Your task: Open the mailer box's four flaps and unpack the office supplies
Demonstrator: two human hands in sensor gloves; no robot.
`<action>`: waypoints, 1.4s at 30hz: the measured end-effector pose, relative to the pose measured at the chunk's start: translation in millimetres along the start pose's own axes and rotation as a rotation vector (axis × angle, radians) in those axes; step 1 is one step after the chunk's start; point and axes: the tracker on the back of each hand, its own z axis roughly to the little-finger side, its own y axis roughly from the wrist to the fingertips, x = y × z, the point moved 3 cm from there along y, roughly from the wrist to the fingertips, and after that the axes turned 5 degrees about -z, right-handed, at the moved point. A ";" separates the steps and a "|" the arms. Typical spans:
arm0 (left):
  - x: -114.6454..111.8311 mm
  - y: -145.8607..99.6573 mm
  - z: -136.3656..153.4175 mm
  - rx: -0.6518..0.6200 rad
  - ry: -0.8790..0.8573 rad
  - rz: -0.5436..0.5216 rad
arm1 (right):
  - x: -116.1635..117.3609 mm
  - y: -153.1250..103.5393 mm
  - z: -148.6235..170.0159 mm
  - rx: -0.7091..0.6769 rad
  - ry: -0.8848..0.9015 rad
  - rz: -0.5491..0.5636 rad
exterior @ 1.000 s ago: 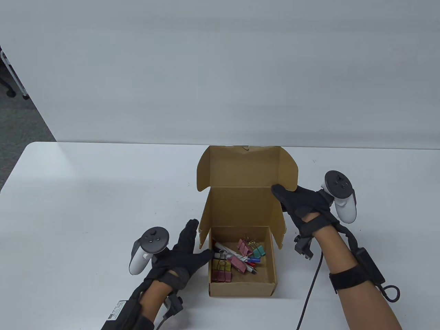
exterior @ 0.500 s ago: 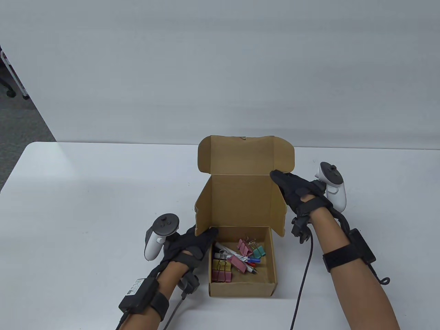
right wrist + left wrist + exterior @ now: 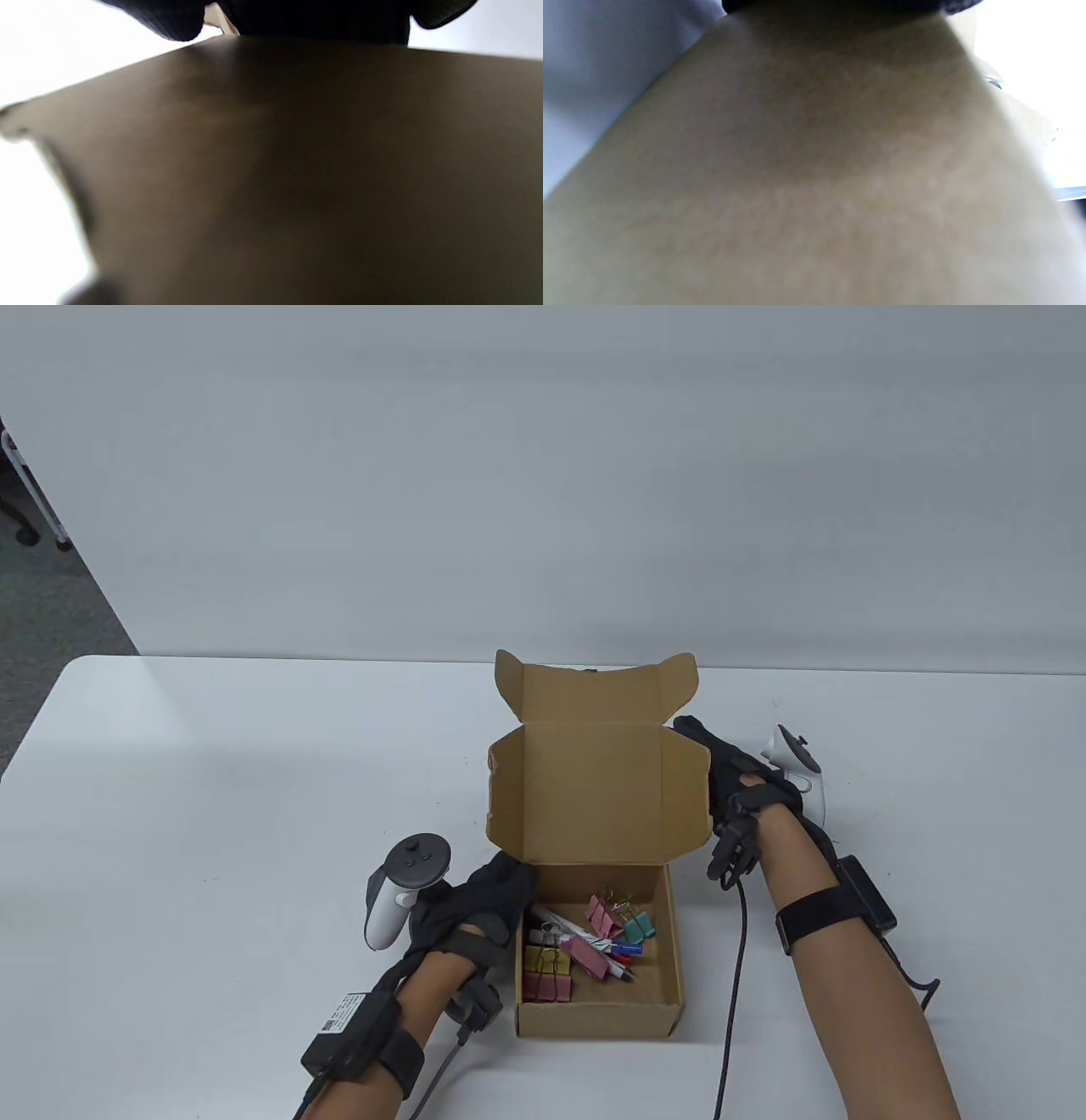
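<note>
on a white table [image 3: 212,780] set against a plain pale grey wall, a small brown mailer box [image 3: 598,1001] sits near the front edge, a little right of centre. past the table's left end there is a strip of dark grey carpet [image 3: 51,619] and part of a white wheeled frame [image 3: 38,504].

the box's lid [image 3: 590,780] stands raised behind the open tray, its two small ear flaps pointing up. inside lie binder clips [image 3: 547,971] in pink, yellow and teal, plus pens [image 3: 585,942].

the left hand [image 3: 475,903] rests at the tray's back left corner, fingers curled over the left side flap. the right hand [image 3: 725,776] lies against the outside of the lid's right side flap; whether its fingers grip the card or only press it cannot be told. both wrist views are filled by blurred brown cardboard.

a black module on the left forearm carries a small white label [image 3: 339,1011], its print too small to read.
</note>
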 end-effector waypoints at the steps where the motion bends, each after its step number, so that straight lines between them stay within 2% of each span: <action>1: 0.3 0.1 -0.3 0.003 0.009 0.000 | -3.3 -1.7 5.0 0.006 0.002 0.009; 8: 0.4 0.6 0.0 0.005 0.013 -0.003 | -20.2 -23.7 17.7 -0.008 -0.030 0.090; 12: 0.4 0.3 0.1 0.005 0.007 -0.003 | -20.8 -46.5 5.0 -0.037 -0.165 0.162; 14: 0.3 0.2 -0.2 0.004 0.008 -0.002 | -13.8 -61.6 -7.2 -0.077 -0.268 0.189; 16: 0.3 0.2 -0.1 0.004 0.007 -0.003 | 0.3 -77.0 -20.7 -0.123 -0.392 0.209; 20: 0.3 0.1 -0.1 0.003 0.005 -0.003 | 44.7 -102.3 -39.5 -0.154 -0.750 0.220; 21: 0.3 0.0 -0.1 0.002 0.005 -0.005 | 63.7 -107.4 -40.7 -0.141 -0.887 0.208; 27: 0.7 -0.6 0.5 -0.005 -0.004 -0.012 | 131.0 -114.7 -30.7 -0.071 -1.312 0.165; 31: 1.3 -0.6 0.5 -0.006 -0.001 -0.012 | 158.7 -108.0 -14.3 0.047 -1.517 0.111; 37: 1.3 -0.8 0.5 -0.007 -0.001 -0.009 | 191.8 -88.3 25.9 0.356 -1.741 0.003; 42: 1.4 -0.9 0.7 -0.007 0.000 -0.010 | 207.7 -77.1 44.6 0.443 -1.923 0.029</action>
